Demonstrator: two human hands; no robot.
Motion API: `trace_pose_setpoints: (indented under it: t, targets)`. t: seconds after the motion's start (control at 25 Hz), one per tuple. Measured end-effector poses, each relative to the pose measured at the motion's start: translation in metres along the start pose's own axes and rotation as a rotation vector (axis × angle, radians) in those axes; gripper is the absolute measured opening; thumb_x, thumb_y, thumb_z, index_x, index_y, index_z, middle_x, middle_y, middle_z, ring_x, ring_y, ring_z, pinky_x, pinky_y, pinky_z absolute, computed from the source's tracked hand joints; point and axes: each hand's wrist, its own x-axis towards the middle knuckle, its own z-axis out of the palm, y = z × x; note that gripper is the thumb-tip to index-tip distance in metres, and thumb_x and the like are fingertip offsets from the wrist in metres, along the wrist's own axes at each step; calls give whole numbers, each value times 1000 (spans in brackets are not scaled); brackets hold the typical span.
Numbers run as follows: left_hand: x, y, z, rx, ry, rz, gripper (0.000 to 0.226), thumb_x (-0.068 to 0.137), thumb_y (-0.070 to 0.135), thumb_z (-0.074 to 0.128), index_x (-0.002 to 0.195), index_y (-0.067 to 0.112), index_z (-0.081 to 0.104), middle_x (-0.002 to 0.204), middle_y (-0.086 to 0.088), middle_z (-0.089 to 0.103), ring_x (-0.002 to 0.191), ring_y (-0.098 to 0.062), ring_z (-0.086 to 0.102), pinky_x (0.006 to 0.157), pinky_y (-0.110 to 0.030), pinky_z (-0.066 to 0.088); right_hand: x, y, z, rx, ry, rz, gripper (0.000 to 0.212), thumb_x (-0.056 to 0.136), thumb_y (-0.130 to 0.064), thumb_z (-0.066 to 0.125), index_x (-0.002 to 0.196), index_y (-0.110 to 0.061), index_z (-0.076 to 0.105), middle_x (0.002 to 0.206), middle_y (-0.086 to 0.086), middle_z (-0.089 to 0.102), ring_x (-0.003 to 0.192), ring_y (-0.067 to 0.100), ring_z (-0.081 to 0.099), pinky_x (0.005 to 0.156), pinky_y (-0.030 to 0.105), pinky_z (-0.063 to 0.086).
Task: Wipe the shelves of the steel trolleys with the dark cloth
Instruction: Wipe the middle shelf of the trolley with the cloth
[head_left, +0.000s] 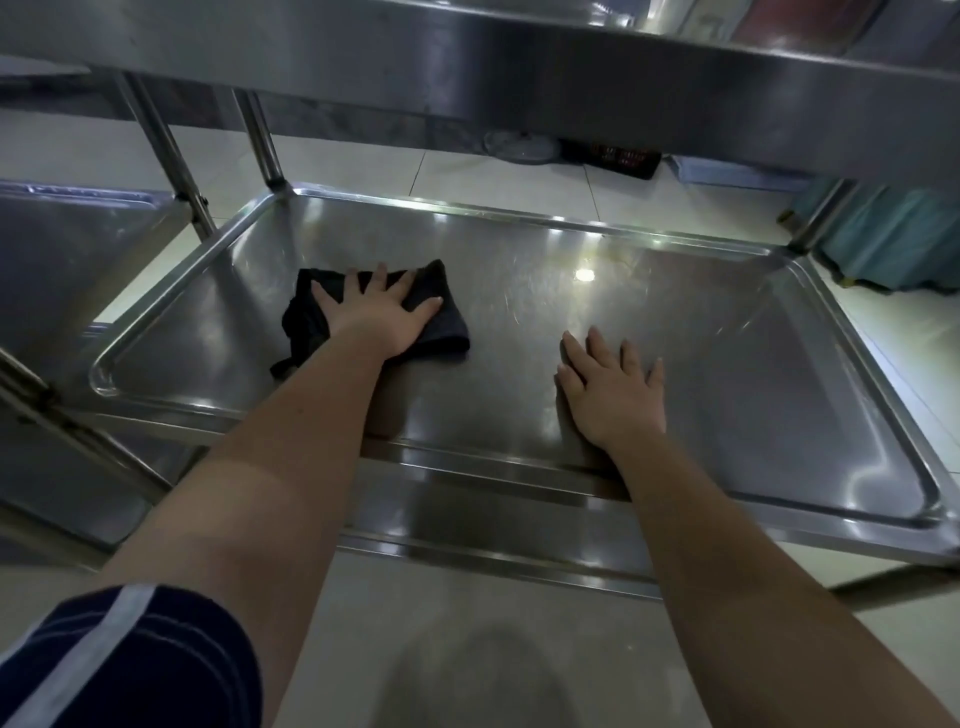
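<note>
Left grip (382, 314): wide open, with the fingers straight and fanned and the palm down. It presses flat on the dark cloth (449, 325), and no finger curls round the fabric.
Right grip (613, 392): open, fingers straight and a little spread. The palm rests on bare steel and holds nothing.
Cloth, lie: it is rumpled and flattened under the palm on the left half of the lower shelf (519, 217), inside its raised rim.
Cloth, long axis: it runs roughly left to right across the shelf. A thin tail trails off the near-left corner towards the person.
Cloth against the grips: it lies directly beneath the left grip and shows beyond the fingertips, past the thumb side and to the left of the wrist. It is apart from the right grip, with bare steel between them.
Trolley: the upper shelf (519, 78) overhangs the far side, and an upright post (262, 137) stands at the far-left corner.
Nearby: a second steel trolley (78, 249) stands just to the left on a pale tiled floor (467, 174).
Sleeve (130, 649): dark with a pale stripe, on the left arm.
</note>
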Motion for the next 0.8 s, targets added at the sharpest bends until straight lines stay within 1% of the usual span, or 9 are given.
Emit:
trace_pose_setpoints:
  t: [0.16,0.24,0.32,0.36,0.44,0.52,0.56,0.64,0.8]
  targets:
    - [-46,41,12,24,23,196,74,84,83,7,151,51,0,164,7,-3,149,-32,-6,106,-72,-11,5,4,-6,126,-6,-55,50,104,-46,16,154,-39,16,164,-8,2,150,22,-3,116,54,-8]
    - [-80,71,22,47,-36,253,76,82,84,4,150,50,-8,163,7,-12,149,-32,-14,104,-71,-16,11,10,-9,446,11,4,47,105,-43,21,151,-37,30,162,-6,16,150,20,7,120,51,-4]
    - [-115,99,34,50,-88,322,76,83,82,3,150,48,-11,161,7,-18,147,-32,-19,102,-68,-22,12,14,-13,896,23,110,44,102,-46,33,144,-36,44,157,-4,33,147,24,22,121,50,9]
    - [-125,108,36,44,-88,350,74,85,79,5,151,47,-8,162,7,-15,148,-32,-18,103,-67,-23,10,14,-15,990,38,113,43,101,-46,38,141,-34,49,152,-3,41,144,23,29,120,49,16]
    - [-127,108,27,-28,29,370,60,96,64,17,152,41,19,162,5,13,149,-31,7,111,-63,-5,8,12,-18,901,79,104,40,99,-43,44,136,-30,55,147,-2,48,140,23,35,118,47,21]
    - [-111,87,15,-24,279,321,39,101,36,35,138,28,48,142,-3,50,131,-30,39,104,-51,25,7,4,-24,676,127,13,38,100,-39,46,134,-28,57,146,-1,48,141,23,34,118,49,19]
    - [-101,73,10,16,341,291,36,100,26,40,134,24,52,133,-5,55,124,-29,44,99,-46,29,7,-4,-27,546,120,-80,37,100,-37,47,134,-27,56,145,0,48,140,24,35,118,49,19]
    - [-86,51,8,10,296,283,37,102,24,40,137,21,50,133,-7,55,125,-28,43,101,-43,28,2,-25,-28,272,106,-232,35,99,-33,49,132,-23,57,137,4,54,129,28,45,112,46,28]
    - [-89,47,10,-105,305,359,33,102,31,45,130,20,58,122,-9,59,119,-29,45,96,-39,26,-14,-45,-29,87,239,-230,25,98,-21,51,120,-13,60,117,9,57,109,28,47,89,38,40]
